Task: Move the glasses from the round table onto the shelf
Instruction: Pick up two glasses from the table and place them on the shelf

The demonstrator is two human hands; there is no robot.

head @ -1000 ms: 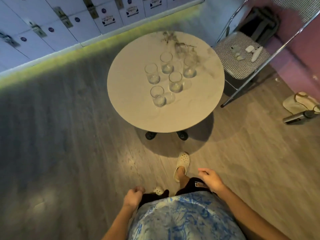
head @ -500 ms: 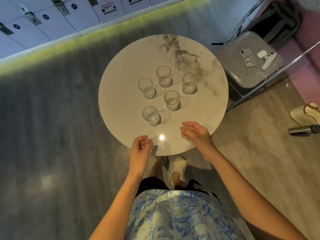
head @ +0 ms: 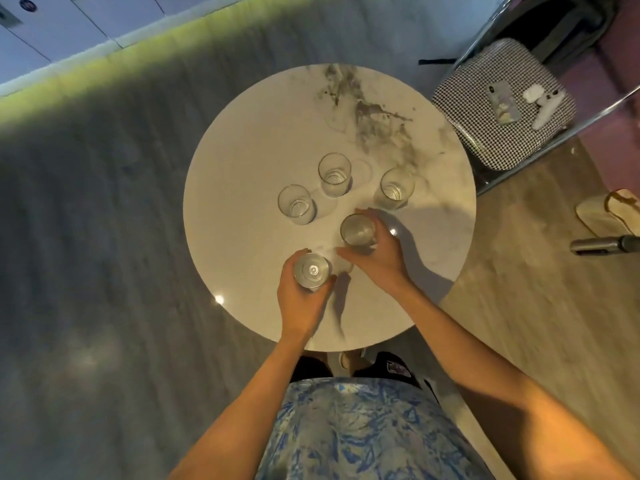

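Gripping one glass [head: 311, 270] inside left hand [head: 302, 299] fingers, right hand [head: 375, 256] wrapped around second glass [head: 357, 231]

The person wears a loose top [head: 360, 431] printed in blue and white marbled swirls. Just above the top's hem in the head view, dark shorts [head: 391, 368] show, with a small pale patch of lettering on the right leg, too blurred to read. Between the shorts' legs a bit of a pale shoe [head: 343, 358] peeks out. Both arms are bare from the top's edges down, with no sleeves, watch or rings visible.
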